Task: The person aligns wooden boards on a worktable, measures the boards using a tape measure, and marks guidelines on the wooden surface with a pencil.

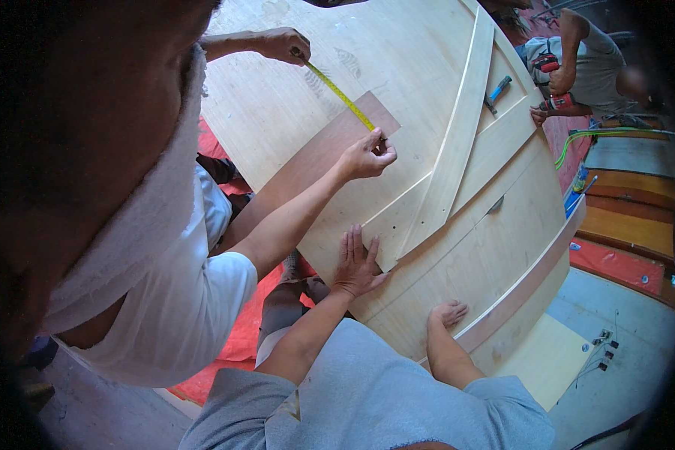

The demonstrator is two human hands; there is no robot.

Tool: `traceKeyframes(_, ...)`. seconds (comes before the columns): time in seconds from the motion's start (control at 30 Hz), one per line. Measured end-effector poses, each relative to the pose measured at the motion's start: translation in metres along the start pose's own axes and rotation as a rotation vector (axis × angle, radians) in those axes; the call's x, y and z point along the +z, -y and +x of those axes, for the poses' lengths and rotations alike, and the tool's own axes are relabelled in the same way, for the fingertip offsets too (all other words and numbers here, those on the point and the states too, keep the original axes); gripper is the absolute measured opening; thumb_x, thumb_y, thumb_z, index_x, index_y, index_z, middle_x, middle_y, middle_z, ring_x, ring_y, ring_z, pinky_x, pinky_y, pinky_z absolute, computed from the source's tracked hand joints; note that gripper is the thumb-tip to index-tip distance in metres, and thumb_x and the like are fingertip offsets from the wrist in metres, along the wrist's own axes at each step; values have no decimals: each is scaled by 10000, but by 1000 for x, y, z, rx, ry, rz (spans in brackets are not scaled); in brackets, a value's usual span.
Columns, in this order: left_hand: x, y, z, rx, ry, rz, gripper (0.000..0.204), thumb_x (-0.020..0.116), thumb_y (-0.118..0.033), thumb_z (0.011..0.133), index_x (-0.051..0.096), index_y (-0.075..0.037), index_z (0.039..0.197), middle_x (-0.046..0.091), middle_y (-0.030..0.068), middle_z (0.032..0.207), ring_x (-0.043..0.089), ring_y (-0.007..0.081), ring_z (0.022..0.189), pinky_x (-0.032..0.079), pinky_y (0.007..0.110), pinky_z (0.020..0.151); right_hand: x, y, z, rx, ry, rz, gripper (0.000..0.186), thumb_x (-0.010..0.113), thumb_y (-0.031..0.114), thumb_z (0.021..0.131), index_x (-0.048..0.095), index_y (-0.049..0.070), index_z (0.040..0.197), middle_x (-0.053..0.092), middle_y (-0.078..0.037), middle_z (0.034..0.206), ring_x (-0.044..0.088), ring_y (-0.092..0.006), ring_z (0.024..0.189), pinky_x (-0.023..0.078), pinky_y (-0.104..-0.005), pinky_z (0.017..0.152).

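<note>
My left hand (357, 268) lies flat with fingers spread, at the near end of a pale wooden strip (451, 150) and the board beside it. My right hand (448, 313) rests open on the large plywood panel (412, 319), next to a raised brownish edge strip (502, 304). Neither hand grips anything. Several pale strips are set at angles on the panel, and dark holes show near one strip's end. To my left, a person in a white shirt stretches a yellow tape measure (341, 94) between both hands, over a brown board (307, 172).
A hammer-like tool with a blue handle (497, 91) lies between the strips. Beyond the panel at far right, another person holds a red and black power drill (559, 103). Green hoses (566, 146) and stacked brown boards (630, 195) lie there. A pale sheet (551, 352) sits on the right.
</note>
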State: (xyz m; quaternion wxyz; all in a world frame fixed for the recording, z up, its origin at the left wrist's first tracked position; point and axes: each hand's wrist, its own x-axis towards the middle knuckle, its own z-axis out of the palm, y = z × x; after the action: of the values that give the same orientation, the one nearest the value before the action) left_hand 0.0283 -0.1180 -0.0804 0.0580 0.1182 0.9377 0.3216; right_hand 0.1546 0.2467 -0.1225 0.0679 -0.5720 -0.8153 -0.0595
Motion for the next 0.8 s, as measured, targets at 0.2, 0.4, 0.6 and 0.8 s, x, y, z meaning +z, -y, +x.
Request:
traceKeyframes(0.2,4,1,0,5,-25,-34,1239,848,-652,790,246,-69,1702,78,453,1708,107,615,1616,134,686,1304,-4,4,-2,21,17,-8,586,377,370,1150,481,18,1607,447,-160,1710,431,-335,1563,362,-544,1236)
traceKeyframes(0.4,5,0,0,10,-45,-33,1223,835,-670,799,266,-62,1695,75,454,1709,126,628,1606,137,691,1301,1,-2,1,-21,-16,-28,576,380,352,1152,490,3,1597,441,-176,1711,435,-334,1562,364,-511,1242)
traceKeyframes(0.6,5,-1,0,0,-24,-11,1218,827,-681,801,273,-61,1691,76,453,1709,135,628,1604,139,690,1302,3,-3,1,-19,-8,-58,572,396,351,1150,497,0,1590,441,-179,1711,456,-338,1545,373,-496,1237)
traceKeyframes(0.8,6,1,0,6,-12,3,1222,825,-682,798,273,-62,1695,76,456,1709,122,621,1611,130,683,1307,1,0,-1,-1,-5,-82,571,404,366,1146,504,22,1590,449,-154,1711,480,-327,1524,381,-485,1229)
